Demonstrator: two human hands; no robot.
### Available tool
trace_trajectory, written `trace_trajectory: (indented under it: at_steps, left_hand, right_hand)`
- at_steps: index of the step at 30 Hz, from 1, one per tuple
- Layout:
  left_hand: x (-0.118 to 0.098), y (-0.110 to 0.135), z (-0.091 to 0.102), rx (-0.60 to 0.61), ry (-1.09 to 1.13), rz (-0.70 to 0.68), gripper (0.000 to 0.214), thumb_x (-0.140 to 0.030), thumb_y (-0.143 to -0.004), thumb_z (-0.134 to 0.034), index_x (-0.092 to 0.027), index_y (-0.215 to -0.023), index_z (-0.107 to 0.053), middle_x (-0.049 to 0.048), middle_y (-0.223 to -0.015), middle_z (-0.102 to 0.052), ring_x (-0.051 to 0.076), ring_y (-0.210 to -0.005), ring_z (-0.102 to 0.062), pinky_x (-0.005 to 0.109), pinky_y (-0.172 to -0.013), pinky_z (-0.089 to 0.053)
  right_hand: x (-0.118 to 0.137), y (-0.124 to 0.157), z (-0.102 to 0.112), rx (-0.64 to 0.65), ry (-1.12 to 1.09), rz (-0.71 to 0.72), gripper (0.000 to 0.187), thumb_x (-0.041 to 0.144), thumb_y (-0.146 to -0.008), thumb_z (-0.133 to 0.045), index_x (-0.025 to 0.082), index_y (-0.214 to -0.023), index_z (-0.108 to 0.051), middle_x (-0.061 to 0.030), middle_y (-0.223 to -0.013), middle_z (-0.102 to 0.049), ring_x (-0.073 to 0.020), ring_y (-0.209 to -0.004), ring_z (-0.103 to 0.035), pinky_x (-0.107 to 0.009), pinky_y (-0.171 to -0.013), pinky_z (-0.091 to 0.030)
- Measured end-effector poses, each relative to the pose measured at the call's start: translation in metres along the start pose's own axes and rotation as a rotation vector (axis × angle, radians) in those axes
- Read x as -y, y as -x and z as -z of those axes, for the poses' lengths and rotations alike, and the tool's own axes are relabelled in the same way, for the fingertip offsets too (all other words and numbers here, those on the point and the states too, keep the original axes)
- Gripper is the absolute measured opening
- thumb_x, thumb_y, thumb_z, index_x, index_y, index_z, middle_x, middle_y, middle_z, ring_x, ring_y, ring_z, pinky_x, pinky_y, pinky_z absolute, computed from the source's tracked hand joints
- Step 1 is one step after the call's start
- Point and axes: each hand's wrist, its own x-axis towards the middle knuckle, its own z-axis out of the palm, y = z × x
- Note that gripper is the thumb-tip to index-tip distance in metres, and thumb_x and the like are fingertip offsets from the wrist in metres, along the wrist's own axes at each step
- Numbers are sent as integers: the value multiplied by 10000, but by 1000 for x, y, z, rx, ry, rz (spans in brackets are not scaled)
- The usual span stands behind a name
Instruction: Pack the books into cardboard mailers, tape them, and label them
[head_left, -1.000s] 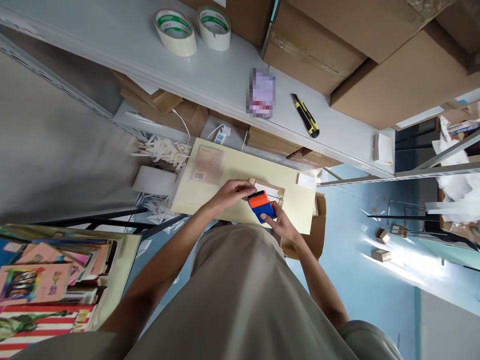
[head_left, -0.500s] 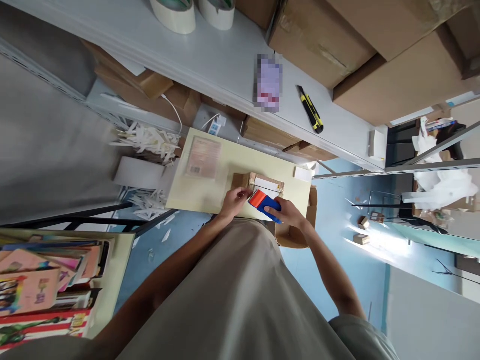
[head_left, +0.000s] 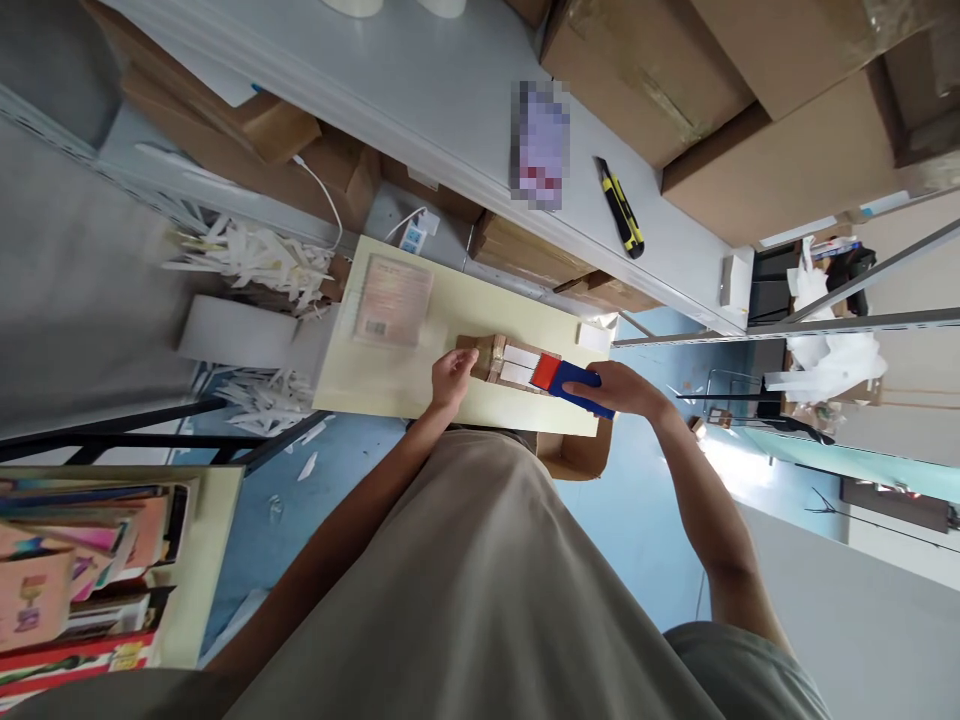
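A small cardboard box point(head_left: 495, 358) with a white label on top lies on the pale yellow table point(head_left: 382, 388). My right hand point(head_left: 619, 388) is closed around a blue tape dispenser point(head_left: 576, 382), whose red-orange head rests on or just above the box's right end. At the box's left end, my left hand point(head_left: 451, 378) has its fingers pressed together by the brown flap. Whatever lies between those fingertips is too small to make out. Clear tape between the hands cannot be made out for certain.
A wrapped flat item point(head_left: 394, 302) and a white block point(head_left: 592, 335) lie on the table. The shelf behind carries a yellow-black box cutter point(head_left: 621, 210), a blurred purple item point(head_left: 541, 145) and large cartons point(head_left: 645, 75). An open carton point(head_left: 574, 455) sits below the table's front edge.
My right hand has moved right with the tape dispenser, from the box's near left side to its right end. My left hand stays near the box's left end.
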Motion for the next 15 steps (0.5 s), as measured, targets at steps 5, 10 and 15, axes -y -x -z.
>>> trace_trajectory:
  at_steps: [5,10,15]
  left_hand:
    - [19,-14,-15,-25,-8,23,454,-666,-849,-763,-214,-893,-744,94,-931,-806,248,-928,-717,344,-834,-552]
    - [31,-28,-25,-76,-78,40,335,-535,-892,-752,-203,-851,-729,78,-882,-791,220,-867,-693,325,-825,-526]
    - [42,-33,-38,-90,-121,29,358,-573,-928,-725,-218,-886,-718,73,-882,-776,235,-890,-716,332,-828,-527]
  right_hand:
    - [19,-26,0,-1,112,4,615,804,-995,-710,215,-822,-673,-105,-806,-810,-245,-721,-764,-321,-655,-485]
    - [17,-49,-10,-7,165,9,643,833,-968,-721,203,-838,-715,-127,-824,-813,-264,-736,-762,-337,-658,-477]
    - [6,-59,-14,-41,211,7,665,858,-948,-724,198,-866,-733,-142,-878,-825,-282,-796,-776,-339,-670,-474]
